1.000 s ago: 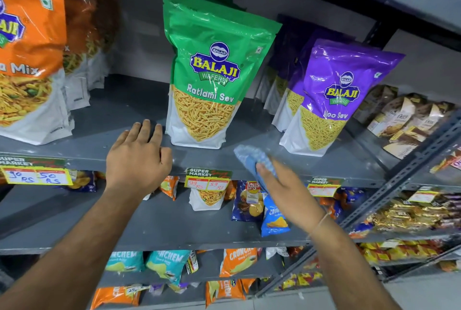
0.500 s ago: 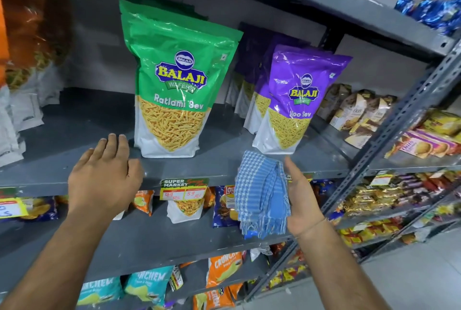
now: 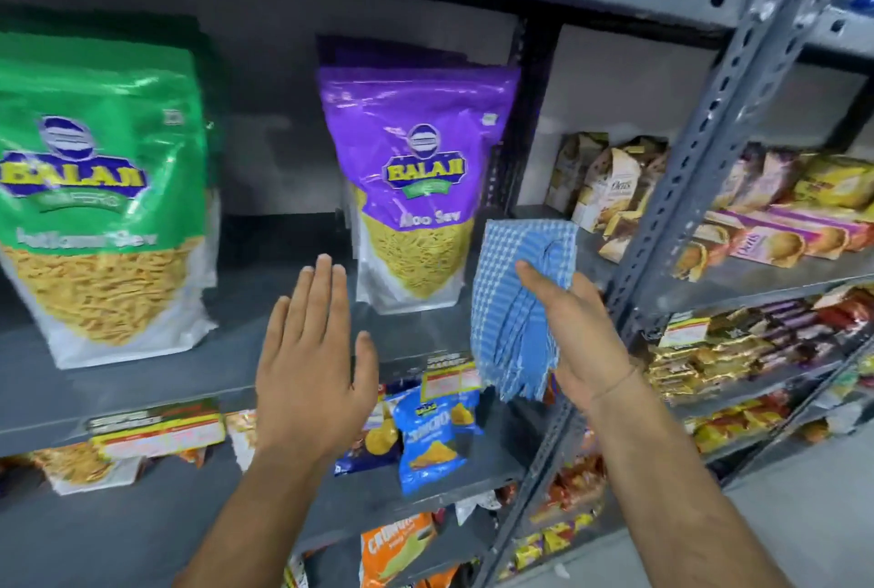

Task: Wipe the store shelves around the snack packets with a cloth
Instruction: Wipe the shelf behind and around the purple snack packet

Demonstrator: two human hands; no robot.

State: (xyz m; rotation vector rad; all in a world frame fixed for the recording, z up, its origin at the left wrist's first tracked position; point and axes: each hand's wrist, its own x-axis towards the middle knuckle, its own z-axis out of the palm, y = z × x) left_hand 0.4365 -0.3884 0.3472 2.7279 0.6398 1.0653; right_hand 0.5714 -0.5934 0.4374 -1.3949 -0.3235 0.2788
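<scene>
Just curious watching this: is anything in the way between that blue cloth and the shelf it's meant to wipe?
Nothing visible. The blue checked cloth, held in the right hand, hangs before bare grey shelf beside the purple packet.

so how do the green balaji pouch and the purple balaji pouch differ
The green stand-up snack pouch sits at the left of the grey metal shelf, partly cut off by the frame edge; the purple stand-up snack pouch sits further right, wholly in view, beside the blue checked cloth. The green one looks larger, though it is nearer the camera. Both stand upright, carry the same logo and show yellow sev through a clear lower window.
</scene>
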